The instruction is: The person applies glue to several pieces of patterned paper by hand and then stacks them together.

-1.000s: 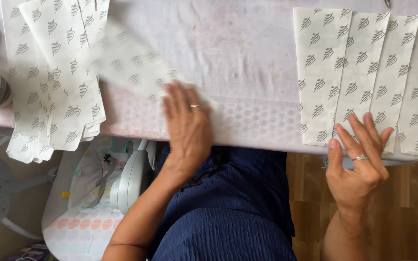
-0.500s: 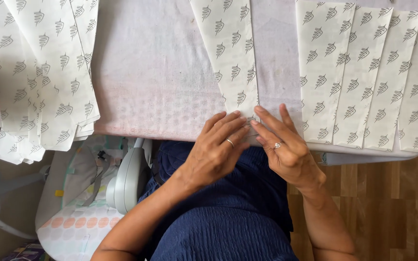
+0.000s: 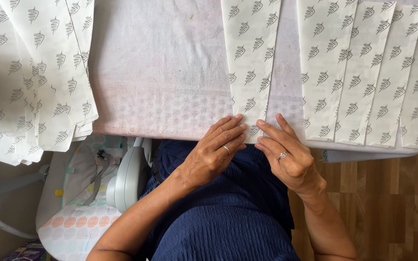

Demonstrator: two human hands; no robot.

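Nearest me: dark blue ribbed dress [image 3: 228, 217] fills the lower middle; a padded baby seat [image 3: 88, 193] stands on the floor at lower left, wooden floor [image 3: 393, 203] at lower right.
Left hand [image 3: 214, 152]: I see it flat, palm down, fingertips pressed on the near left corner of the single paper strip [image 3: 250, 63]; grip not closed on anything, only pinning.
Right hand [image 3: 286, 154]: fingers spread, tips touching the same strip's near right corner; grip loose too, holding nothing.
Strip in hand: a long white piece printed with grey leaf marks, lying lengthwise on the bench [image 3: 170, 72], its near end at the bench's front edge, between the two groups of strips.
Step, as I judge it: squaring the near end of this strip down on the cloth.
Next move, my guess: both hands need even pressure so the strip doesn't skew.
Far left: loose pile of strips [image 3: 39, 72], overhanging the edge.
Far right: row of strips [image 3: 373, 72], overlapped side by side, just beside the strip.
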